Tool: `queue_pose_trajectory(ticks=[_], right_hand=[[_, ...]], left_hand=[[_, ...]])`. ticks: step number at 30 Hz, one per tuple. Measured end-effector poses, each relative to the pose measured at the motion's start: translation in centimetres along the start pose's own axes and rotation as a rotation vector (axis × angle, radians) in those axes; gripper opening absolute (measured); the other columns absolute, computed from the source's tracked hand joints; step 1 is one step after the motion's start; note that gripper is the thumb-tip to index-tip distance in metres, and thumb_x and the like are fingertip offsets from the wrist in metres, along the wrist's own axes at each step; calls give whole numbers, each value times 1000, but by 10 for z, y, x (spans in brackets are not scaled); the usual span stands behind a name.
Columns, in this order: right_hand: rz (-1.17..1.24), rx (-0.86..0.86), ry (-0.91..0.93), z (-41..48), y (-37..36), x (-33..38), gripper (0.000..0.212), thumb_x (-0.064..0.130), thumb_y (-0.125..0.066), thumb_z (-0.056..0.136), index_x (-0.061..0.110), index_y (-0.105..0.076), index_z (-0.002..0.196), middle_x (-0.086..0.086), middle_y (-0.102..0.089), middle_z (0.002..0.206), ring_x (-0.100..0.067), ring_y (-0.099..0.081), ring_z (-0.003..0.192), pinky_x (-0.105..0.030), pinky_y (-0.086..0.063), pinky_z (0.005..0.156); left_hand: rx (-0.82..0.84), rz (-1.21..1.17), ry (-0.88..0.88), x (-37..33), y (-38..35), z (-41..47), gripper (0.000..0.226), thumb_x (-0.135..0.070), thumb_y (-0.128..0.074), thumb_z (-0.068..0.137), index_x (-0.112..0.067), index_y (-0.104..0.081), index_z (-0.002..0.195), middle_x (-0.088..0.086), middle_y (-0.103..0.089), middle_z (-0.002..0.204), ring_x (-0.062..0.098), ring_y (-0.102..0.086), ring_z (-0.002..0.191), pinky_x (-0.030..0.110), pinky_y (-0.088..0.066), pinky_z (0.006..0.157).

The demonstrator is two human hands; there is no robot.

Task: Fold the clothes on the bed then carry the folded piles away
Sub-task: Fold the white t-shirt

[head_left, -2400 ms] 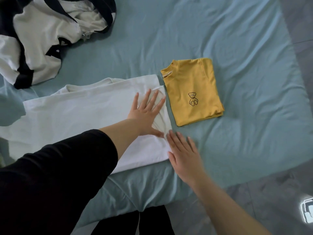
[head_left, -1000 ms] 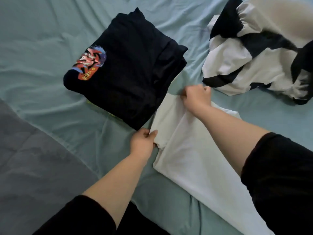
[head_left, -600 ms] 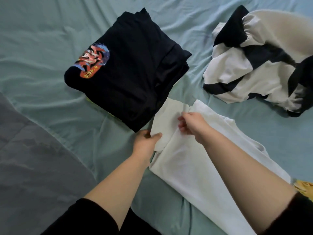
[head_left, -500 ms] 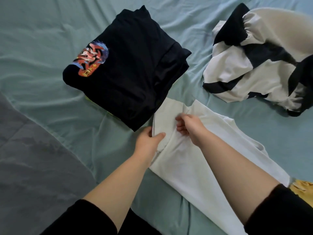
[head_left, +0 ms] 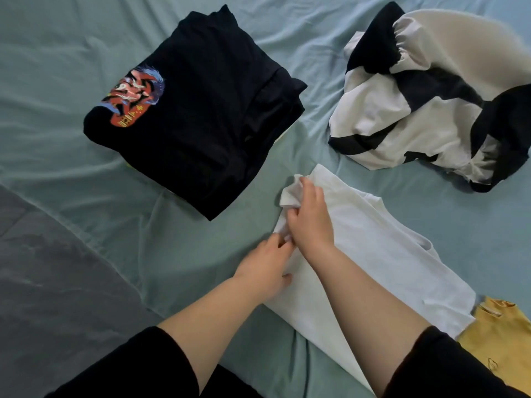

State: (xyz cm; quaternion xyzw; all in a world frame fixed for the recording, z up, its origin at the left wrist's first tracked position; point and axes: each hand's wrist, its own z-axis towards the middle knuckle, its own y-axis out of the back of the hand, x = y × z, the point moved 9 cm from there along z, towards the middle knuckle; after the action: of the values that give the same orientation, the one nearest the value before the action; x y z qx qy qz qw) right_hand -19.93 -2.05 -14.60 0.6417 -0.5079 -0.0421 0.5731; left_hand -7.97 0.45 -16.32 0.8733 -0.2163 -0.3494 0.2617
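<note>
Head view, looking down at a bed covered by a wrinkled teal sheet (head_left: 71, 173).

Both forearms reach in from the bottom edge, with black sleeves (head_left: 138, 366) pushed up. The right hand (head_left: 309, 219) is in the middle of the picture. Its grip is closed: the fingers are curled round a bunched end of a white shirt (head_left: 373, 254), raised a little off the sheet. The left hand (head_left: 264, 268) is just below and to the left of that grip, touching the right wrist. Its thumb and fingertips are pinched on the shirt's left edge.

From the two grips the white shirt runs down and to the right as a long, flat, partly folded strip. Its far end meets a yellow shirt (head_left: 500, 340), which is cut off by the lower right corner of the picture.

Up and to the left of the right grip, near it but not touching the white shirt, is a folded black shirt (head_left: 201, 110) with a red and blue print on its left side. It seems to lie on top of other folded pieces. A narrow strip of bare sheet separates its nearest corner from the hands.

Up and to the right of the grips, a crumpled black-and-white garment (head_left: 416, 110) lies unfolded, apart from the white shirt.

Left of the left grip is a wide stretch of open sheet. It ends at a grey surface (head_left: 43, 282) beyond the bed's lower left edge.
</note>
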Motion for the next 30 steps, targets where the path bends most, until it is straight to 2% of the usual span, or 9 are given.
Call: queue_pose_trajectory(ticks=[5,9,12,14,15,20,24,26,30], right_hand=[[164,-303,-250,17,60,-47,46,9,-51,88,12,-45,134,-9,-50,126,-25,-52,109,-33,-41,87],[292,-391,-216,12,92,-55,22,19,-55,92,14,-58,113,2,-57,98,-2,-54,75,-25,-42,74],[722,148,-363,-2,30,-46,24,29,-46,100,11,-63,101,-3,-71,78,-5,-64,56,-24,-47,54],[782,561,-493,-23,-11,-39,40,41,-40,101,9,-63,109,-7,-75,91,-20,-73,72,-28,-57,61],[819,598,-552,-23,-15,-43,43,44,-39,101,9,-62,111,-8,-75,94,-24,-73,79,-30,-58,69],[1258,-87,-734,15,32,-89,25,29,-43,101,10,-56,93,-9,-70,84,-18,-69,68,-25,-55,62],[778,-119,-614,-8,40,-83,14,14,-51,91,11,-59,80,-7,-61,67,-10,-55,42,-20,-42,42],[550,15,-541,-18,22,-65,13,24,-58,88,11,-58,88,-7,-62,80,-16,-60,60,-26,-48,56],[194,112,-517,-13,-9,-42,64,56,-68,76,10,-42,112,-8,-47,115,-29,-53,100,-34,-45,83]], left_hand=[[17,19,12,-1,-5,1,77,-36,-59,86,-45,-9,144,1,-36,119,23,-46,101,38,-50,79],[-198,-52,-49,-10,12,-3,48,-34,-46,94,-40,-37,141,-5,-47,124,20,-48,108,33,-43,85],[-471,21,-16,-2,33,-12,42,-28,-53,90,-36,-49,131,-9,-47,134,19,-43,121,34,-35,94],[-427,89,108,19,25,-12,53,-40,-57,88,-38,-38,137,-7,-35,143,19,-35,128,35,-31,101],[-403,103,159,29,21,-12,59,-47,-58,86,-37,-35,138,-6,-35,142,20,-36,127,35,-31,101],[-435,-28,299,49,23,-14,66,-59,-65,75,-27,-43,128,-5,-52,123,21,-47,114,33,-34,91],[-366,-28,396,45,20,-16,50,-71,-55,76,-30,-53,105,-8,-59,109,19,-51,107,32,-33,86],[-320,29,436,41,17,-14,51,-72,-53,76,-28,-55,101,-5,-59,108,21,-51,108,33,-34,87],[-301,-28,449,38,13,-10,37,-63,-53,79,-26,-48,75,-4,-62,93,23,-54,97,34,-33,81]])
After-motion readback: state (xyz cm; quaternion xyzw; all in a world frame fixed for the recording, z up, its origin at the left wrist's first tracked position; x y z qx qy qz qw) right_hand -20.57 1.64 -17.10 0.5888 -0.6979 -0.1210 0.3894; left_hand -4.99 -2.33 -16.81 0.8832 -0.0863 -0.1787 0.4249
